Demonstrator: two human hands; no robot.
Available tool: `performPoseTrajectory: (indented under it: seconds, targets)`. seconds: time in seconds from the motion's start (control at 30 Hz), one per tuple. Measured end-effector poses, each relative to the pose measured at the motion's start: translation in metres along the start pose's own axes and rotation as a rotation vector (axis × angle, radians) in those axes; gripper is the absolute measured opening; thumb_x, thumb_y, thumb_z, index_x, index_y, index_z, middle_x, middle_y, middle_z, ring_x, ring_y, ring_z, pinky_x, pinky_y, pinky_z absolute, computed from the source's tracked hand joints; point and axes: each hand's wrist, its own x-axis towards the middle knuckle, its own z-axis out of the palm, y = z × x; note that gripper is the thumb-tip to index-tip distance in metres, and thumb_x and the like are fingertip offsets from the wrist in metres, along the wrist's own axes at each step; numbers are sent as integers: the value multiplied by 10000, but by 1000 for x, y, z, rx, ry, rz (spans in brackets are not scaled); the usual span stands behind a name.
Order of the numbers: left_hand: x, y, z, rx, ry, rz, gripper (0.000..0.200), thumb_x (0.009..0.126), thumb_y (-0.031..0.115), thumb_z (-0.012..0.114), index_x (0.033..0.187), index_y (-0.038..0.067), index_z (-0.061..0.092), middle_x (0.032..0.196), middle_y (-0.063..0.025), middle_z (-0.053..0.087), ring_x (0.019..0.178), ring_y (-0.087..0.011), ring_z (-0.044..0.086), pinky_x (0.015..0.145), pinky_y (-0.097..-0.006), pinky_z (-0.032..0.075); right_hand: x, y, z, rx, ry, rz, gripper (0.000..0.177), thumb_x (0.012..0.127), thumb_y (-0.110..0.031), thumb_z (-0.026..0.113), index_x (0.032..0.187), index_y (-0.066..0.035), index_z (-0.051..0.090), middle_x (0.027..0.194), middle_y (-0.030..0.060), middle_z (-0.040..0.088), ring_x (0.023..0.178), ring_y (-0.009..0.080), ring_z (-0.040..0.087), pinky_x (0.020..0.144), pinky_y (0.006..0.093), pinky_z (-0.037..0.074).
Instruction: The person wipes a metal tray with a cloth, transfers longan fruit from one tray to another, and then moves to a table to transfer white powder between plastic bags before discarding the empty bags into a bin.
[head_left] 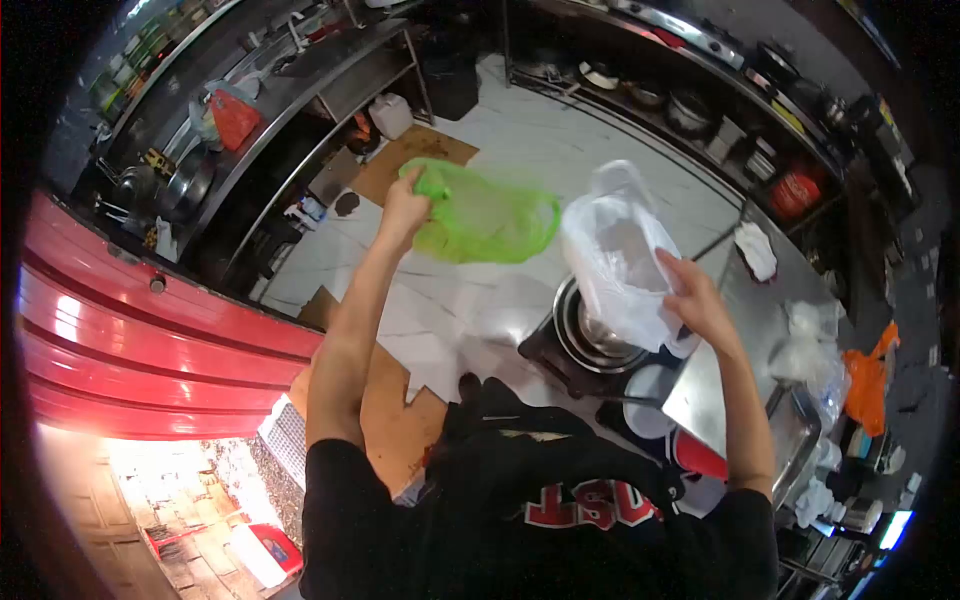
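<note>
My left hand point(407, 207) is closed on the edge of a green plastic bag point(490, 220), which hangs out in front of me over the floor. In my right hand point(692, 295) is a white plastic bag point(620, 265), gripped at its side with the mouth partly open. I cannot make out whether anything lies inside it. Below the white bag, a round metal pot point(572, 325) sits on a dark stand, and the bag hides part of it. The two bags are held apart from each other.
A steel counter point(710, 385) on my right carries a white cloth point(756, 250), clear plastic bags and an orange bag point(868, 385). At left stands a steel sink counter with a red bag point(234, 118). A pink-red shutter point(170, 330) and flattened cardboard point(395, 430) lie nearer.
</note>
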Motion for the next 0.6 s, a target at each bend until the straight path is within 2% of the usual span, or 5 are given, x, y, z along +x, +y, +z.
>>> performPoseTrajectory:
  seconds: [0.07,0.37,0.5,0.57,0.6]
  targets:
    - [35,-39,-40,48,63,29,526,723,-88,441,1245,-23,465,1001,-115,603,827,-168,607,644,-277,483,50,-39,22,-18,-58,86,763,616,1,582,1343,-135,392,1346,235,383,1283,361,323,1019,346,305]
    - [150,-85,-123,-237,28,-66,259,765,140,501,950,-11,600,850,-78,604,790,-150,560,697,-274,433,267,-103,99,-31,-32,-130,926,551,-6,661,1387,-130,283,1255,182,384,1180,346,393,1006,346,321]
    - [218,-82,-107,-204,31,-16,440,817,414,584,929,-11,606,824,-56,577,766,-129,521,688,-269,429,360,-112,127,41,19,-157,951,544,-12,683,1393,-117,268,1283,170,377,1203,329,377,1017,345,302]
    - [256,-64,-94,-199,-88,-190,576,778,524,616,969,-19,610,902,-73,606,827,-164,556,734,-300,439,409,-113,140,89,37,-246,971,540,-17,707,1397,-124,263,1294,156,380,1222,303,360,1029,341,276]
    - [293,-85,-77,-138,-92,-176,536,773,473,628,975,-23,615,933,-99,620,847,-195,576,751,-320,444,432,-118,146,90,41,-248,971,540,-17,707,1397,-124,263,1294,156,380,1222,303,360,1029,341,276]
